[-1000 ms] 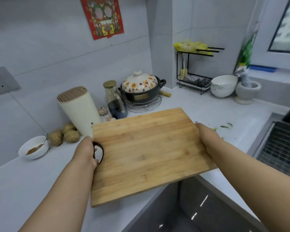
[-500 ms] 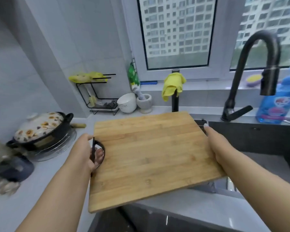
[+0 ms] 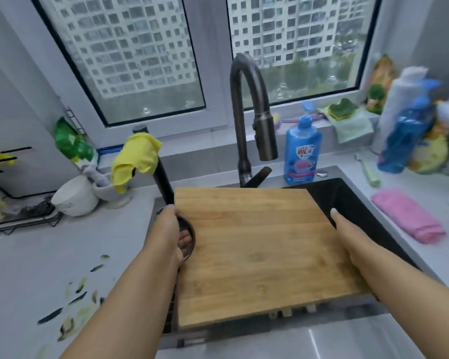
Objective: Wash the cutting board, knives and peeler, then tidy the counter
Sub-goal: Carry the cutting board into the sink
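- I had one rectangular bamboo cutting board point(image 3: 259, 252) held level over the dark sink basin point(image 3: 347, 200), and it covered most of the basin's opening.
- My left hand point(image 3: 170, 235) gripped the board's left edge, with fingers curled through its one black ring handle point(image 3: 188, 238).
- My right hand point(image 3: 347, 231) clasped the board's right edge; the thumb lay straight on top and the other fingers were hidden underneath.
- One dark gooseneck tap point(image 3: 246, 117) rose behind the board, its spray head hanging above the far edge.
- One blue pump bottle of dish soap point(image 3: 302, 154) stood just right of the tap, and one yellow cloth point(image 3: 135, 158) hung over a black post to the left.
- One folded pink cloth point(image 3: 407, 216) lay on the white counter point(image 3: 36, 255) right of the sink.
- I counted one white bowl point(image 3: 74, 195) beside one pale mortar point(image 3: 109, 191) on the left.
- Several green peel scraps point(image 3: 70, 309) lay scattered on the left counter; I could not count them exactly.
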`<state>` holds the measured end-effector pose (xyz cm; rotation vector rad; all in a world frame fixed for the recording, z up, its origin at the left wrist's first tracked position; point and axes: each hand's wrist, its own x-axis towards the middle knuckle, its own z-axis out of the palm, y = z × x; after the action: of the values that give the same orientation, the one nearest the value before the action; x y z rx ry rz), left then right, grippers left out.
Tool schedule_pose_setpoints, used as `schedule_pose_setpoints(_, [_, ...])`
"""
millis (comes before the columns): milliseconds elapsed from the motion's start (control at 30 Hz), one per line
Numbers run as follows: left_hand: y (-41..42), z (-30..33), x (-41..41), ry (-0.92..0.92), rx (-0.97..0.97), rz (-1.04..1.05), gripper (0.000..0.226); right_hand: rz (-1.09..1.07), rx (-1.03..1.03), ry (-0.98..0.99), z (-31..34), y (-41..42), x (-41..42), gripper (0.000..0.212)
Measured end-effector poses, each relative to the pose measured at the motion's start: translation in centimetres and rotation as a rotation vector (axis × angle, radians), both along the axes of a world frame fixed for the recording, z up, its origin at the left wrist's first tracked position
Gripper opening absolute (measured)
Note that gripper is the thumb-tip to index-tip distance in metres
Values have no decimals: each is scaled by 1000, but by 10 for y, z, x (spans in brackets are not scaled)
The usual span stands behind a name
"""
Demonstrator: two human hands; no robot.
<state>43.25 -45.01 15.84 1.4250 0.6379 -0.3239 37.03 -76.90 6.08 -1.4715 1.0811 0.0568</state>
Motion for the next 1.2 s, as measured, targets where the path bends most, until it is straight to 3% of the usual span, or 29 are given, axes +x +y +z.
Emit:
schedule_pose_setpoints(267, [-92,-48,31,22,82,-58,27,-2,148,95,-65,-73,15,73])
schedule_pose_setpoints(433, [-108,-78,29,86,182,-83,30,-10,233,185,-85,-86,15,73])
schedule_pose_setpoints(600, [-113,-101,26,117,200,-232,24,-39,231,199,-99,-94,13,68])
schedule_pose_setpoints(800, [-120,-126,33,261,217,-432,46,-115,221,204,-115,-100,6,78])
schedule_pose_setpoints(1067, [-132,-165,43,358,299,-395,67,-58,227,196,-124,-101,15,60])
schedule_pose_setpoints(1200, [-131,-192,52,361,225,-348,60,-101,188,162,-124,-101,24,65])
